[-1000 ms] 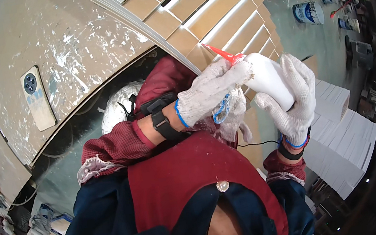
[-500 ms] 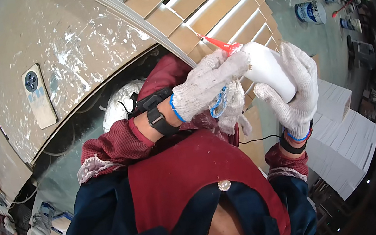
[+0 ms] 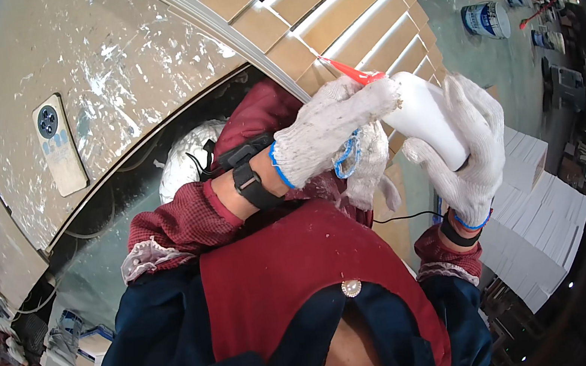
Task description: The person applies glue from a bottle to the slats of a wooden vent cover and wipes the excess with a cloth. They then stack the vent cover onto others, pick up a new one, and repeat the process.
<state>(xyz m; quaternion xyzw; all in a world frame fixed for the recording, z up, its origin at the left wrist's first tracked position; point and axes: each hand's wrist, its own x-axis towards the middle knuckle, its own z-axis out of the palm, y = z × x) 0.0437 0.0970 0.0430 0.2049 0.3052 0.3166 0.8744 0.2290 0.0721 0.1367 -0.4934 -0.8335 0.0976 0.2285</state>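
Observation:
A white squeeze bottle (image 3: 424,109) with a red pointed nozzle (image 3: 358,73) lies tilted between my two gloved hands. My left hand (image 3: 333,122), in a white knit glove, closes round its neck end behind the nozzle. Wrapped about the bottle's wider base is my right hand (image 3: 471,145), also gloved. The nozzle tip touches or hovers just over a white line across a stack of overlapping tan boards (image 3: 330,22); I cannot tell which. White bands run along the edges of these boards. Below my left hand, a loose-looking white glove (image 3: 371,171) with blue trim rests near my lap.
On the left, a white-spattered table (image 3: 133,78) carries a phone (image 3: 60,146). A paint-type bucket (image 3: 485,21) stands on the floor at upper right. Stacked white panels (image 3: 534,223) are beside my right arm. A thin black cable (image 3: 408,216) runs near my right wrist.
Both hands and the bottle have shifted slightly to the right, and the nozzle tip has moved a little right and nearer me along the boards. The grip looks the same.

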